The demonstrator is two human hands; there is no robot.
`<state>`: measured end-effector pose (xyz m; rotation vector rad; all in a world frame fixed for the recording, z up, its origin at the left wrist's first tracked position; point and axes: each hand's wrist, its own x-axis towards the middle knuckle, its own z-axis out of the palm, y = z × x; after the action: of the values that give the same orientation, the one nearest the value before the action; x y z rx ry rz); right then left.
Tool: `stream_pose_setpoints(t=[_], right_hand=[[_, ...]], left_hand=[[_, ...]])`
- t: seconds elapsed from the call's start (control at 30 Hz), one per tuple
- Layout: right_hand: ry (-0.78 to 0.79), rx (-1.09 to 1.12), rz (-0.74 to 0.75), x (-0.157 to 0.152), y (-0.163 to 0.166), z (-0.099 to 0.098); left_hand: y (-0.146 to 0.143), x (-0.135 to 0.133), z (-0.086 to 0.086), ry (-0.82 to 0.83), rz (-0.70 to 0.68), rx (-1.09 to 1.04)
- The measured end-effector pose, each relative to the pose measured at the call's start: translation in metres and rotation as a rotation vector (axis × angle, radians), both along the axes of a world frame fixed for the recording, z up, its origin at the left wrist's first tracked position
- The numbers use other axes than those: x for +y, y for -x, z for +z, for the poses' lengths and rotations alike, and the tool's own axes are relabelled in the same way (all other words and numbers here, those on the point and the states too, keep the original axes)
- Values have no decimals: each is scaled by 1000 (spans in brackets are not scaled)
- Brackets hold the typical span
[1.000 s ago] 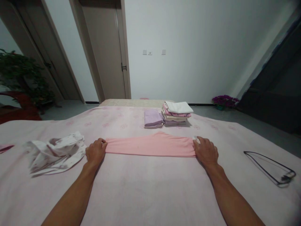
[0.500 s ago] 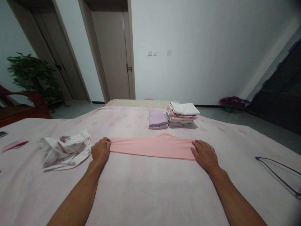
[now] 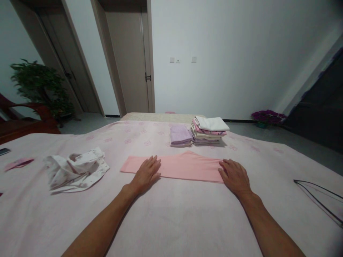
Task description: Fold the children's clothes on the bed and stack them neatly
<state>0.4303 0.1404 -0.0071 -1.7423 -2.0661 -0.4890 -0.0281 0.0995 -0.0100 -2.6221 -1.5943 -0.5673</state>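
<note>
A pink garment (image 3: 184, 167) lies folded into a long narrow strip across the middle of the bed (image 3: 171, 221). My left hand (image 3: 147, 174) rests flat on its left part, fingers stretched out and open. My right hand (image 3: 235, 175) lies flat on the strip's right end, fingers extended. Neither hand holds anything. Beyond the strip sit a folded lilac cloth (image 3: 180, 135) and a stack of folded clothes (image 3: 209, 130) with a white piece on top.
A crumpled white garment (image 3: 76, 169) lies to the left. A black wire hanger (image 3: 320, 199) lies at the right edge. A small pink piece (image 3: 18, 163) and a dark phone (image 3: 4, 151) are far left. A potted plant (image 3: 40, 87), doors and purple flowers (image 3: 268, 116) stand beyond.
My left hand let go of the strip's left end and slid right, now lying flat on the cloth. My right hand stays flat on the right end.
</note>
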Motion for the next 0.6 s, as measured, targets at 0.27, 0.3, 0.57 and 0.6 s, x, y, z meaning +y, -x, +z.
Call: stream_pose_setpoints(t=[0.27,0.3,0.57,0.6], right_hand=[[-3,-45,47,2,-3,-6],[7,-49,41,3,-3,-6],[46,-42,-21,3,-4,-8],[39,-35,-39,3,-2,-5]], left_hand=[[17,7,-2,137,153,138],[23,7,-2,143,187,145],[59,8,-3,151,458,184],[61,9,-3,156,478,186]])
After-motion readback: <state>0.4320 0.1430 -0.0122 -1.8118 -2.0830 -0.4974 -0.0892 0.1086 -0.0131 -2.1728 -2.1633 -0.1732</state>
